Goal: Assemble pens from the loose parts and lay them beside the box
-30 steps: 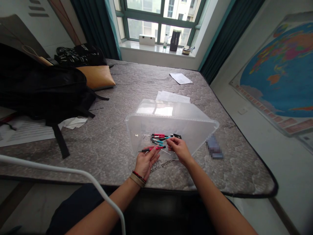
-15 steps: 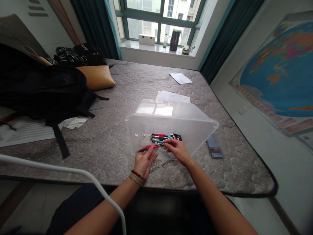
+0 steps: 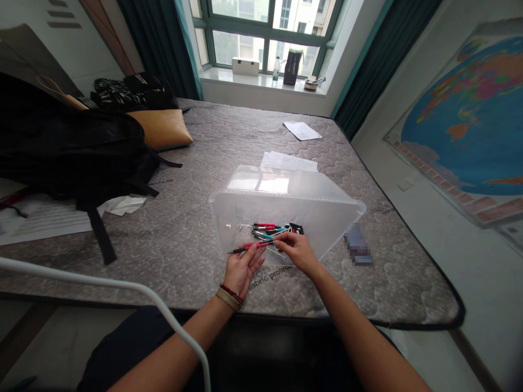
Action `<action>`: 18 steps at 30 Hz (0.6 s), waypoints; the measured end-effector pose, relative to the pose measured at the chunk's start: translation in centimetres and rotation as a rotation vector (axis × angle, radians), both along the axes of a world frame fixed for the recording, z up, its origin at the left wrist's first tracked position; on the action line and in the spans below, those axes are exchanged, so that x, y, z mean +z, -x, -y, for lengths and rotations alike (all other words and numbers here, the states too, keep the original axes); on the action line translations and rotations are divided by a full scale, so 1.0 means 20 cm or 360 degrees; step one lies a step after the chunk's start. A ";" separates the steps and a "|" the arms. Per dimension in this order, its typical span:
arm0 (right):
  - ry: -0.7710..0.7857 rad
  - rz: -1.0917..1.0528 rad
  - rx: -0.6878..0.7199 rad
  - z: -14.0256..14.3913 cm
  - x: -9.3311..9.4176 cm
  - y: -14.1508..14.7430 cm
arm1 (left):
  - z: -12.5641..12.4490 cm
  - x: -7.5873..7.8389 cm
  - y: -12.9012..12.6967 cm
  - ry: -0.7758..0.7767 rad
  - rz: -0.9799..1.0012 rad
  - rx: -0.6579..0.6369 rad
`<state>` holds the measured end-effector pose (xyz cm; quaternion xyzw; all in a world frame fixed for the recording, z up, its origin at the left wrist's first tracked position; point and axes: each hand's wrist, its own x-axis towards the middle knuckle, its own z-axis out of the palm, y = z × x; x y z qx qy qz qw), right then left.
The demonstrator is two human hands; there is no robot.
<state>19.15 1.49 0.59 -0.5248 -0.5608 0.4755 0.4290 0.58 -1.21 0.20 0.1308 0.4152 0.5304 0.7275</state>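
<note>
My left hand (image 3: 242, 267) is closed around a red and black pen (image 3: 249, 247), its dark tip pointing left. At the pen's other end, the fingers of my right hand (image 3: 296, 250) pinch together on it; whether they also hold a small part is too small to tell. Both hands are at the open side of a clear plastic box (image 3: 318, 215) that lies on its side. Just beyond my fingers, inside the box, several red, teal and black pens (image 3: 267, 225) lie in a loose pile with small pen parts. A thin white rod lies below my right fingers.
The box rests on a grey quilted mattress (image 3: 196, 228). A blurred-out phone-like object (image 3: 358, 245) lies to its right, papers (image 3: 288, 161) behind it. At left are a black backpack (image 3: 73, 147) and a tan cushion (image 3: 163, 129). A white tube (image 3: 122, 286) crosses the lower left.
Almost nothing differs. Both hands stay in place on the pen, with only a very slight shift of the right fingers.
</note>
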 end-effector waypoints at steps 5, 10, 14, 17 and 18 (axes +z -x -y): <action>-0.0054 0.0164 0.0087 0.00 0.01 0.00 | 0.00 0.00 0.00 0.0016 -0.0014 0.0006; -0.0173 0.0366 0.0075 0.02 0.02 0.01 | -0.01 0.00 0.00 0.0008 -0.0016 -0.0005; -0.0244 0.0556 0.0138 0.03 0.03 0.02 | -0.01 0.00 0.00 -0.0014 -0.0037 -0.0030; -0.0188 0.0531 0.0207 0.04 0.03 0.03 | -0.01 0.00 0.00 -0.0013 -0.0053 -0.0042; -0.0167 0.0488 0.0207 0.04 0.02 0.03 | -0.01 0.00 0.00 -0.0013 -0.0055 -0.0042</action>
